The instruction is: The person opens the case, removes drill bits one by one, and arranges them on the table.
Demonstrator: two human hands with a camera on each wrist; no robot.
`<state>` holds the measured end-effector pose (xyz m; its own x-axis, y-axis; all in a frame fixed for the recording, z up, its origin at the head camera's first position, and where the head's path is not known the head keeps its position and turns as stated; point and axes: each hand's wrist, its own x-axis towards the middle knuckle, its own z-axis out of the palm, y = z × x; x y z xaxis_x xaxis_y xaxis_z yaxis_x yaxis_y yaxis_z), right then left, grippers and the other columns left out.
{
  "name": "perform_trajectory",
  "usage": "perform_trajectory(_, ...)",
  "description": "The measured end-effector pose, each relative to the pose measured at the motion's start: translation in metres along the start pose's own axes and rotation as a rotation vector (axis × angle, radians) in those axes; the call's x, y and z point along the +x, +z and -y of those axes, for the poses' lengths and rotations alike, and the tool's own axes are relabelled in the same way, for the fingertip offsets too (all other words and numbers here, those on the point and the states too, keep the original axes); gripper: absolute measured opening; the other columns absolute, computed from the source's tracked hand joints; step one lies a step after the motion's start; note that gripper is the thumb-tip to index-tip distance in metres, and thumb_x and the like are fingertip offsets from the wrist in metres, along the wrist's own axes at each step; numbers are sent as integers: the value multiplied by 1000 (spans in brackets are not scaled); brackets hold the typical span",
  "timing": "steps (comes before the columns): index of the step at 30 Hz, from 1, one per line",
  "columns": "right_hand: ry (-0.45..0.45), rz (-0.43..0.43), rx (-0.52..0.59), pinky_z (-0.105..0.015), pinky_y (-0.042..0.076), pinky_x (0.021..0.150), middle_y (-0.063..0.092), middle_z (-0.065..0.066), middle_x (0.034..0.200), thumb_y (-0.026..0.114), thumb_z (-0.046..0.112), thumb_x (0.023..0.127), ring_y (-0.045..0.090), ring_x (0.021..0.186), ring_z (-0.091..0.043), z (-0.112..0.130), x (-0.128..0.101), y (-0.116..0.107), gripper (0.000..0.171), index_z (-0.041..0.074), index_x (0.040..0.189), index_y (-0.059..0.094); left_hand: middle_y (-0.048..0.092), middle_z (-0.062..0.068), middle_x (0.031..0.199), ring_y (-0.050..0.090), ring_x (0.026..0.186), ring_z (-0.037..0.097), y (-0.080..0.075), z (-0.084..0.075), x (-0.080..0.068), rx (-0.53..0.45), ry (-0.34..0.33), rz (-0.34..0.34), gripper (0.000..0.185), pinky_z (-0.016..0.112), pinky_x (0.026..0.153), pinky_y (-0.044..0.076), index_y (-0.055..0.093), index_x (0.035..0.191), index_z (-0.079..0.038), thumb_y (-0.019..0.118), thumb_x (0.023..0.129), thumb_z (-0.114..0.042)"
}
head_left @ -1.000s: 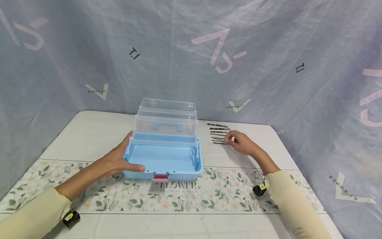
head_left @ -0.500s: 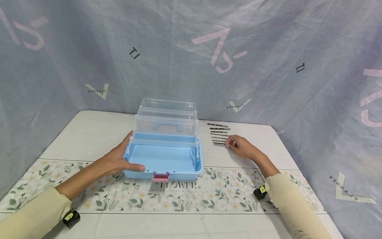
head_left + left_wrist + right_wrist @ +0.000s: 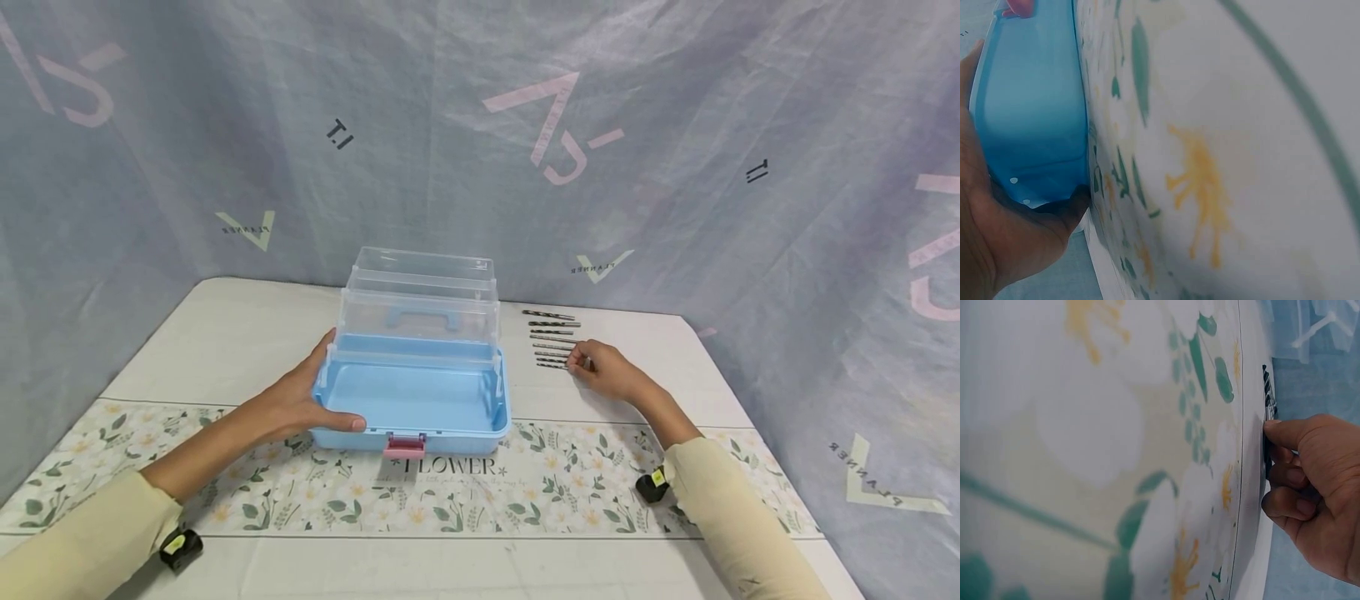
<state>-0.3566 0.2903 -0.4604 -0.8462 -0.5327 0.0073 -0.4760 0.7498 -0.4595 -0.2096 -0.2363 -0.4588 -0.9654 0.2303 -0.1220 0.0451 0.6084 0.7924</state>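
A light blue plastic box [image 3: 457,443] stands left of the table's middle, its clear lid [image 3: 420,292] raised at the back. My left hand [image 3: 300,402] grips the box's left end, with the thumb along the front rim. In the left wrist view the hand [image 3: 1016,237] wraps round the box's end. To the right of the box, several metal drill bits [image 3: 553,323] lie in a row, roughly parallel. My right hand [image 3: 609,370] pinches the shank end of the nearest drill bit [image 3: 552,367] with curled fingers. Those fingers hide part of its shank.
A pink latch [image 3: 405,447] hangs at the box's front, and a blue handle [image 3: 422,317] shows through the lid. A floral band [image 3: 585,483] crosses the white table cover [image 3: 375,571]. Grey printed cloth [image 3: 420,125] hangs behind the table and at its sides.
My right hand has shifted slightly towards me, and the drill bit that lay slanted among the others is now at the near end of the row. The left hand stays on the box.
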Motion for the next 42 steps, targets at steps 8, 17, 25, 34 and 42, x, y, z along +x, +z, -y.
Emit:
perform_trajectory(8, -11, -14, -5, -34, 52, 77, 72, -10, 103, 68, 5, 112, 59, 85, -15, -2, 0, 1, 7, 6, 107, 72, -3, 31, 188, 12, 168, 68, 0, -1, 0, -1, 0, 10, 163, 90, 121, 33, -22, 180, -32, 103, 79, -53)
perform_trajectory(17, 1, -23, -9, -33, 51, 76, 72, -10, 102, 68, 6, 112, 58, 84, -15, -3, -1, 2, 7, 6, 106, 73, -1, 32, 188, 12, 168, 68, -1, 0, -1, 4, 20, 1, 162, 90, 121, 33, -22, 180, -32, 103, 79, -52)
perform_trajectory(25, 12, -24, -3, -33, 51, 76, 72, -10, 103, 67, 7, 113, 58, 85, -15, -3, -2, 3, 7, 5, 109, 73, 0, 32, 188, 13, 168, 68, -1, 0, -1, 10, 16, -1, 162, 90, 121, 34, -21, 180, -30, 103, 79, -53)
perform_trajectory(34, 9, -26, -9, -33, 50, 75, 72, -10, 102, 68, 8, 113, 58, 84, -14, -1, -2, 3, 8, 5, 109, 74, -1, 34, 187, 13, 167, 70, -1, 0, -2, 15, 12, -2, 163, 90, 120, 34, -22, 180, -29, 103, 79, -52)
perform_trajectory(42, 16, -47, -23, -33, 52, 76, 74, -8, 102, 70, 8, 111, 60, 84, -14, -2, -3, 1, 7, 7, 108, 77, -1, 34, 187, 14, 167, 70, -1, 1, 0, 23, 9, 0, 163, 90, 119, 35, -22, 180, -28, 103, 78, -53)
